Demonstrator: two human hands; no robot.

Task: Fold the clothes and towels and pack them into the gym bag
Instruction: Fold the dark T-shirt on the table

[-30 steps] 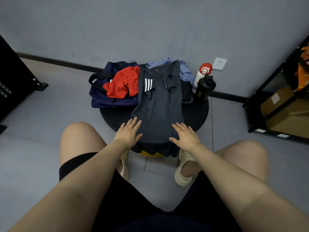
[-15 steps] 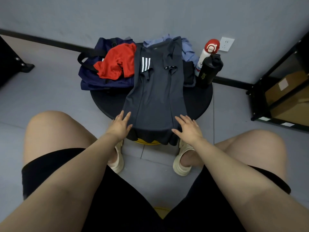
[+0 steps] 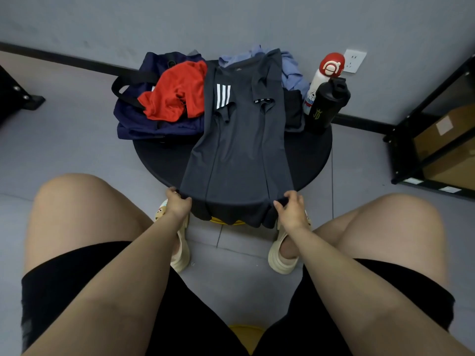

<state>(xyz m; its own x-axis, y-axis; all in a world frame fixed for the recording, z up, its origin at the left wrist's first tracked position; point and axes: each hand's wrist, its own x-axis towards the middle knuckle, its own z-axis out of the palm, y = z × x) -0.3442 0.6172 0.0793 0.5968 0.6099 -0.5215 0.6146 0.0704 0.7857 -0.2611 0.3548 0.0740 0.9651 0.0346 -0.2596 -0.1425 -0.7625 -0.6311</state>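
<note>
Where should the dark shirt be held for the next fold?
At its two near hem corners, from the near side. The dark shirt lies lengthwise on the round table, hem hanging over the near edge; the left hand and right hand already pinch those corners.

Storeroom corner: metal shelving [image 3: 421, 140], cardboard boxes [image 3: 447, 140]

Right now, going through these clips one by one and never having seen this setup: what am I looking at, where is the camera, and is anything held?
No machine here: a seated person wears a camera on the head, looking down past bare knees. The left hand and right hand each pinch a near corner of a dark grey shirt spread over a round black table. Behind lie a navy gym bag with a red garment on it, blue clothes, a white bottle and a black bottle.
</note>
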